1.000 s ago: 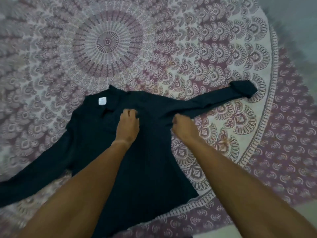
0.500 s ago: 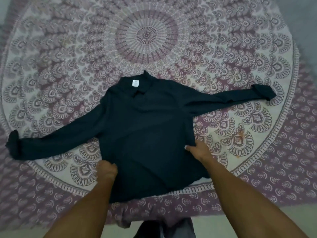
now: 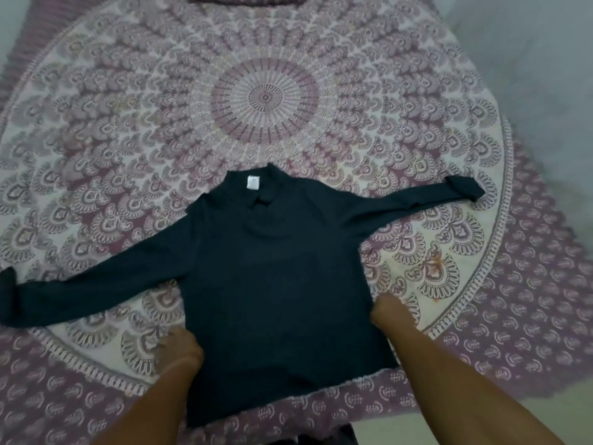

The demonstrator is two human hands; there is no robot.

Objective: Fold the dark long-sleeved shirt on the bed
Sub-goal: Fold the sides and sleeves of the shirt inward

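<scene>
The dark long-sleeved shirt (image 3: 272, 271) lies flat on the bed, collar and white label away from me, both sleeves spread out to the sides. My left hand (image 3: 179, 346) rests at the shirt's lower left side edge, fingers curled into the fabric. On the lower right side seam sits my right hand (image 3: 390, 311), its fingers closed on the cloth. The hem lies near the bed's front edge.
A round mandala bedspread (image 3: 266, 97) in mauve and cream covers the bed. A pale wall (image 3: 529, 59) rises at the right. A strip of pale floor (image 3: 417, 425) shows at the bottom right, with dark clothing of mine at the bottom middle.
Both hands came down from the chest and armpit of the shirt to its lower side edges. The shirt now lies spread flatter, and my view has shifted so both sleeves show.
</scene>
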